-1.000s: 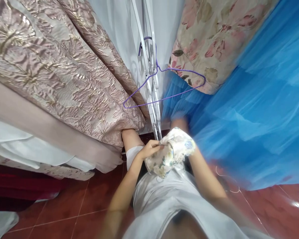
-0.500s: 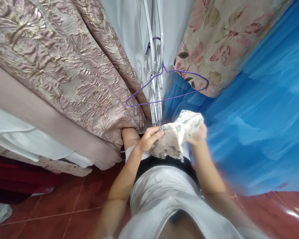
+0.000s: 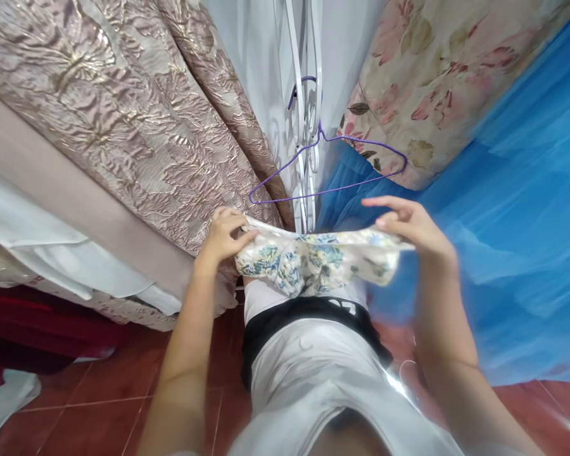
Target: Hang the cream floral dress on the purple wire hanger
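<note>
Left hand (image 3: 224, 235), right hand (image 3: 422, 229), one floral cloth (image 3: 316, 261) held between, one purple hanger (image 3: 333, 190)

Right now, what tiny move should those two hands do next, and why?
Probably the right hand should curl its outstretched finger down onto the flowery cloth: that finger points clear of it, while the left hand holds the other end and the fabric droops between them.
</note>
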Available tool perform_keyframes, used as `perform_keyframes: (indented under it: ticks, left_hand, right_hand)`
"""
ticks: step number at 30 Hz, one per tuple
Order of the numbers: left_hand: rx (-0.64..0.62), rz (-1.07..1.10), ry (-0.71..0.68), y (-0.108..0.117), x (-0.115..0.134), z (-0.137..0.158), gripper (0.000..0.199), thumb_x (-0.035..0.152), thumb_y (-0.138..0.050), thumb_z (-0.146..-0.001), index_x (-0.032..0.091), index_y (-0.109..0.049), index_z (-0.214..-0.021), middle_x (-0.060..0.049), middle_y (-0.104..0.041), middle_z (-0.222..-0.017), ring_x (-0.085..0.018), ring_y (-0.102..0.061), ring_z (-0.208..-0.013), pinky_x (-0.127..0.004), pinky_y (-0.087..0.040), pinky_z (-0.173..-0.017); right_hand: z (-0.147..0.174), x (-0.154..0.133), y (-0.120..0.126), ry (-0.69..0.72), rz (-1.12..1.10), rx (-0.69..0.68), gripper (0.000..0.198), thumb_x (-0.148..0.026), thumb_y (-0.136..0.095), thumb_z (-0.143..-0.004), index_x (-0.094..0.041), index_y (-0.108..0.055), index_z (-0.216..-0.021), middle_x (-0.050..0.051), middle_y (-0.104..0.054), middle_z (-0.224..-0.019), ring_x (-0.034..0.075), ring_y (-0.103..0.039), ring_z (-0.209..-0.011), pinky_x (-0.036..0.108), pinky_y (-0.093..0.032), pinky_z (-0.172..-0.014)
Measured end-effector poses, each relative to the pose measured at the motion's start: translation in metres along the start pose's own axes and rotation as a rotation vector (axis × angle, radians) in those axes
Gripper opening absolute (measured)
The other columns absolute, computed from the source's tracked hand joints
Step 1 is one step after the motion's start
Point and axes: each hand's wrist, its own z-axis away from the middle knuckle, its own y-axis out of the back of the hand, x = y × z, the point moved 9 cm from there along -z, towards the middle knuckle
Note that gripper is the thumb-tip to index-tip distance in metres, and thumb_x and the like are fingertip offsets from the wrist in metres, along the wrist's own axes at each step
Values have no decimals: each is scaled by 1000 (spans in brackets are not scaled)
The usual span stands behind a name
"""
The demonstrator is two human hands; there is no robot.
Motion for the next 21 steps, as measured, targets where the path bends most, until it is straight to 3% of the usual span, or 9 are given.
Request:
perform_keyframes:
  ticks: [3,6,8,12,16,21]
  left_hand:
    - [59,-118,-30,31,-12,-12,27,46,-54,-96,25,-69,-89,-4,-73,-103,-27,-57,-123,-54,-22,-123]
    - [36,-184,-36,38,-18,-30,31,40,-43,-102,25,-70,-103,-5,-73,-112,-26,-53,-132,-54,-18,-126]
    - [10,-208,-14,36,-19,-44,34,37,-39,-103,24,-70,-109,-8,-72,-118,-28,-55,-129,-54,-23,-124]
    - [4,-209,33,29,-14,-68,37,37,-37,-103,21,-68,-112,-12,-69,-119,-29,-60,-116,-47,-40,-109]
    - [-1,-265,62,24,-20,-80,39,39,-34,-103,21,-67,-109,-14,-68,-115,-31,-59,-113,-47,-43,-101]
    - [-78,-314,103,22,-47,-69,38,39,-34,-102,21,-67,-104,-14,-70,-102,-31,-61,-102,-45,-46,-94]
  right_hand:
    - [-42,2,-14,46,-16,21,74,-35,-80,-79,-22,-54,-147,-11,-36,-50,7,-24,-41,21,-19,-41]
    - [-75,24,-26,40,-26,50,80,-37,-77,-82,-19,-45,-154,-12,-35,-49,7,-23,-40,20,-17,-39]
    - [-85,42,-34,10,14,50,77,-42,-74,-84,-14,-48,-152,-11,-35,-49,7,-23,-39,20,-16,-38]
    - [-85,52,-43,59,121,50,62,-48,-69,-87,-11,-64,-136,-10,-32,-47,6,-20,-40,21,-13,-40]
    - [-80,48,-41,104,175,88,51,-44,-64,-89,-12,-69,-130,-10,-30,-46,7,-18,-42,22,-12,-42]
    - [-82,50,-42,104,158,151,42,-36,-63,-88,-13,-71,-122,-9,-33,-45,7,-20,-41,22,-13,-42]
